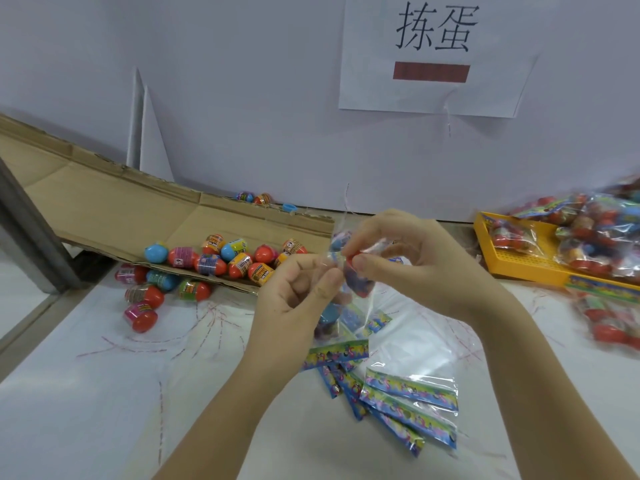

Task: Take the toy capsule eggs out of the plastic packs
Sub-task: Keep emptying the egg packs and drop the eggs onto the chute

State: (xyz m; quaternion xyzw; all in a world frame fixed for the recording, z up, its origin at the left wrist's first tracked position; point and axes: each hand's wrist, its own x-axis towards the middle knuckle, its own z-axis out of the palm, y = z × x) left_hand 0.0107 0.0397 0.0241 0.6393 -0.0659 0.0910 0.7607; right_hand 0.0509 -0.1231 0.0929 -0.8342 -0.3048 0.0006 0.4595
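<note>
We see a white desk (104, 393) scrawled with red dashed lines. Left of the left hand (294, 296) lies a flattened cardboard sheet (104, 209), with loose capsule eggs (142, 317) beside its near edge. Below the right hand (408, 258) lie empty plastic packs (408, 396). To its right sits a yellow tray (519, 268).

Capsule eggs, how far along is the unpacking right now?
Done: many loose eggs lie on the cardboard and table at left, and emptied packs lie flat in front. In hand: the left hand and right hand pinch a clear pack with eggs inside. Left: a heap of full packs in and around the yellow tray at right.
</note>
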